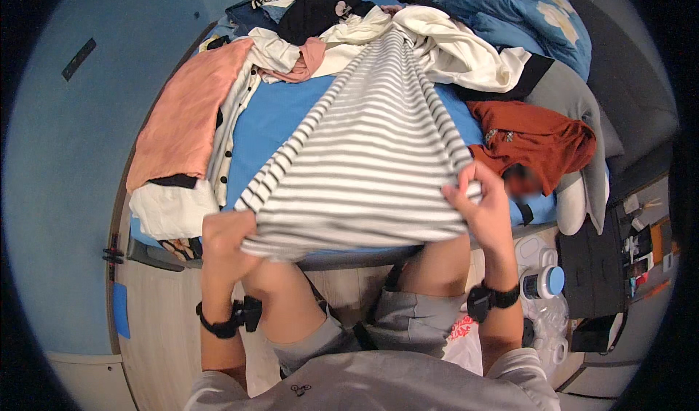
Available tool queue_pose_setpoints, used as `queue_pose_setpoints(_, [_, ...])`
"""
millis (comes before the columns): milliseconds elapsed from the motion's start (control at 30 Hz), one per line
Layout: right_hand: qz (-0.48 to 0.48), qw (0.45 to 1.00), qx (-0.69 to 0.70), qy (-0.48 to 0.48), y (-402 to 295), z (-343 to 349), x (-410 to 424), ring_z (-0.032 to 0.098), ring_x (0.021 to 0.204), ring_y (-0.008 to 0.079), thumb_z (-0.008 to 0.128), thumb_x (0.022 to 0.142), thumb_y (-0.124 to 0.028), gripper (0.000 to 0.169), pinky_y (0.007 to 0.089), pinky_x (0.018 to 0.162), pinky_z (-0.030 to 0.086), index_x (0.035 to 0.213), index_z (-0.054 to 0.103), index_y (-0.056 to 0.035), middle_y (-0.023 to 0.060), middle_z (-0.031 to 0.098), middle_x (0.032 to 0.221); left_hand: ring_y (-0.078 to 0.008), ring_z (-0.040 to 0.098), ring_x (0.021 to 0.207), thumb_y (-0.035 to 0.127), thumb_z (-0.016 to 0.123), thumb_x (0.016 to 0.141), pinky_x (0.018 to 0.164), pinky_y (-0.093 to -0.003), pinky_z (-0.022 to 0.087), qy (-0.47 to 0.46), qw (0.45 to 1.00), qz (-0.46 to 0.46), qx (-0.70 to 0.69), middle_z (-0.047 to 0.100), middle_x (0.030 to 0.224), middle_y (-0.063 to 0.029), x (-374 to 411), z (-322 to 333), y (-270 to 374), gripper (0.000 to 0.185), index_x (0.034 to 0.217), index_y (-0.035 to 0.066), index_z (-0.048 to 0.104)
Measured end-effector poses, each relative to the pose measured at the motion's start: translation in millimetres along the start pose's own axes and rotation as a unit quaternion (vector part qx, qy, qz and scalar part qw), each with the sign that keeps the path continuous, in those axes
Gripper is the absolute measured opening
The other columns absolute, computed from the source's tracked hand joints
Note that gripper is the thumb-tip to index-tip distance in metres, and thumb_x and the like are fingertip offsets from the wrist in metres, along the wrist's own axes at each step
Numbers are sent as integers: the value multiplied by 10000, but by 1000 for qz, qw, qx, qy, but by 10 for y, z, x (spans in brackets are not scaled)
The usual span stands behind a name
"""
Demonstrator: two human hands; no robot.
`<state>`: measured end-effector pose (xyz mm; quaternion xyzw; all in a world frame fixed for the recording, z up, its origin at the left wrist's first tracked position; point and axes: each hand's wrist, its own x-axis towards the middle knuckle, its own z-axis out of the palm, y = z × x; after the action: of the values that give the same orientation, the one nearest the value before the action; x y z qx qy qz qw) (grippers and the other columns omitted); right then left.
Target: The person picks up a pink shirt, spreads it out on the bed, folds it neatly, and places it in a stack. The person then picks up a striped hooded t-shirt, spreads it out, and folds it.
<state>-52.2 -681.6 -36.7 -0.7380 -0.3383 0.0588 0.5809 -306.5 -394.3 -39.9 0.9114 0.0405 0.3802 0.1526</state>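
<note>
A white garment with dark stripes (371, 154) is stretched out over the blue bed sheet (278, 110), narrow at the far end and wide near my knees. My left hand (229, 241) is closed on its near left corner. At the near right edge my right hand (480, 198) pinches the cloth between thumb and fingers. The near hem is blurred. Around its far end lie white garments (464, 50). A rust-red garment (535, 138) rests just beyond my right hand, and a folded salmon-pink cloth (191, 116) lies on the left of the bed.
A black garment (317, 12) and a blue floral quilt (519, 18) lie at the far end. A grey plush toy (573, 100) is on the right. A white jar with a blue lid (554, 281), clear plastic containers and a dark drawer unit (592, 269) stand right of my arm.
</note>
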Motion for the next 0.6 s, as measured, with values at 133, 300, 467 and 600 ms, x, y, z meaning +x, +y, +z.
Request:
queue_pose_setpoints(133, [58, 994, -68, -68, 94, -153, -704, 478, 785, 77, 774, 828, -86, 261, 245, 748, 434, 773, 522, -52, -5, 531, 760, -304, 598, 573, 72, 728, 614, 496, -384, 418, -103, 993, 9, 53, 551, 639, -117, -474, -211, 322, 253, 730, 50, 505])
queue_pose_setpoints(300, [88, 985, -48, -142, -78, -188, -1368, 507, 720, 91, 780, 801, -35, 269, 241, 684, 438, 751, 516, -58, 14, 567, 736, -332, 658, 688, 88, 741, 653, 575, -414, 490, -282, 954, -99, 25, 635, 729, -141, -957, -285, 622, 276, 847, 51, 548])
queue_pose_setpoints(467, [39, 990, -12, -137, -191, -89, -1502, 525, 672, 106, 739, 814, 4, 229, 242, 662, 442, 780, 524, -66, 9, 562, 701, -280, 698, 938, 248, 797, 810, 790, -372, 566, -426, 871, -165, -180, 673, 1029, -151, -790, -269, 827, 424, 1124, 35, 607])
queue_pose_setpoints(600, [-88, 962, 18, -257, -436, 206, -1441, 623, 659, 221, 681, 810, 14, 181, 316, 623, 490, 890, 536, -62, 68, 594, 702, -208, 656, 1049, 362, 722, 935, 900, -330, 548, -306, 721, -292, -549, 624, 1169, -119, -502, 141, 1018, 510, 1261, 2, 567])
